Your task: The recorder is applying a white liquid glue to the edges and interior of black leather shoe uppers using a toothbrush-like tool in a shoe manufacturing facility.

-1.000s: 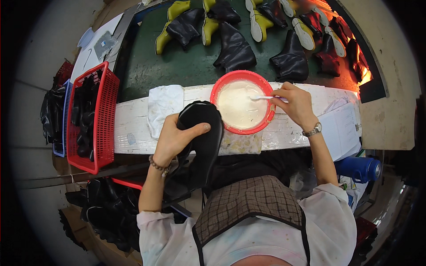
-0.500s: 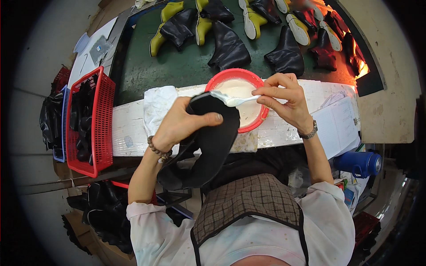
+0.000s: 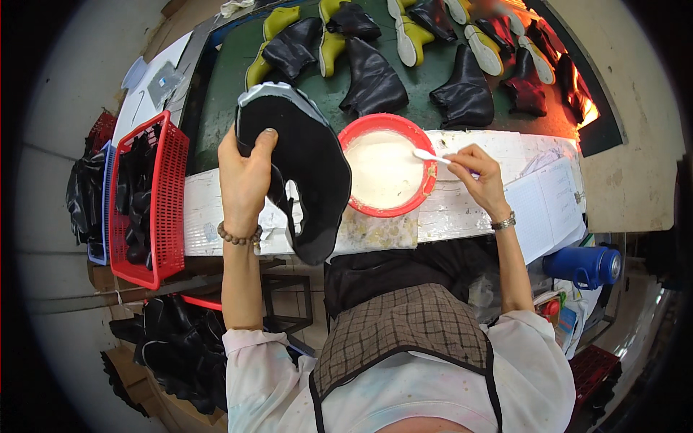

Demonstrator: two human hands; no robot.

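Observation:
My left hand (image 3: 244, 177) grips a black boot upper (image 3: 307, 169), its thumb pressed on the dark lining. White paste coats the upper's far edge. The piece is raised over the left side of the white workbench. To the right of it, a red bowl (image 3: 427, 189) holds creamy white paste (image 3: 382, 166). Between the fingertips of my right hand (image 3: 478, 173) is a slim white-handled brush (image 3: 435, 157), whose end lies over the bowl's right rim. Whether its bristles touch the paste I cannot tell.
Black boots (image 3: 372, 76) and yellow-green shoe lasts (image 3: 415, 40) lie on the green surface (image 3: 231, 108) beyond. A red basket (image 3: 170, 195) of black pieces stands left. Papers (image 3: 541, 202) and a blue flask (image 3: 581, 267) are at the right. A heater glows far right.
My left hand has moved left and up with the boot upper, away from the bowl. The brush has left the upper's edge and moved right to the bowl's rim.

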